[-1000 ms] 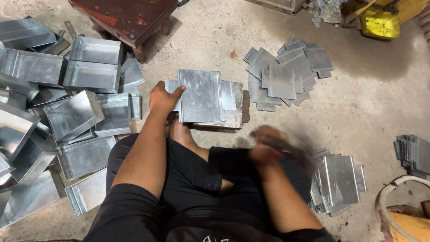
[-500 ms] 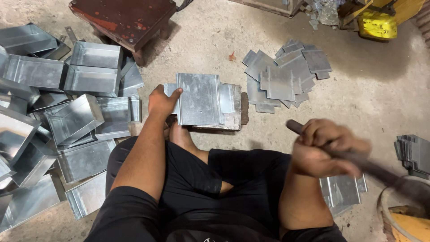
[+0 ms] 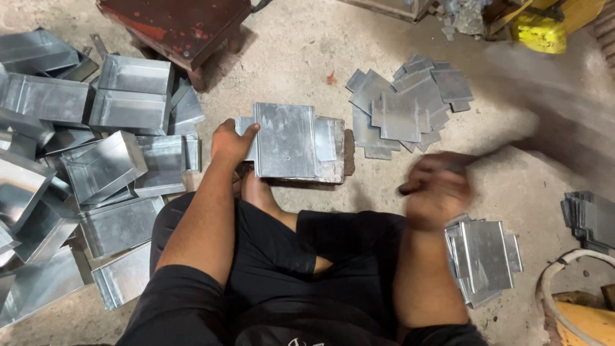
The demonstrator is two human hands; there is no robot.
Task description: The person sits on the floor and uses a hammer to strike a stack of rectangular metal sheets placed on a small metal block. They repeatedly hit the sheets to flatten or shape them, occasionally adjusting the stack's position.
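I sit on the floor with a flat galvanised sheet-metal piece (image 3: 285,138) lying on a dark block in front of my legs. My left hand (image 3: 232,142) presses on the sheet's left edge, fingers over its notched tab. My right hand (image 3: 435,192) hovers to the right of the sheet, above my knee, blurred by motion. It is closed around a dark tool handle (image 3: 493,154) that runs up and to the right into a large smear; the tool's head cannot be made out.
Several folded metal trays (image 3: 102,160) are piled at the left. Flat cut blanks (image 3: 410,106) lie beyond the sheet, another stack (image 3: 483,256) by my right knee, more at the right edge (image 3: 592,218). A rusty red stool (image 3: 186,25) stands behind, a bucket (image 3: 576,301) bottom right.
My right hand rose from beside my lap with the tool; the handle, pointing down-right half a second ago, now swings up to the right. The left hand and sheet stayed put.
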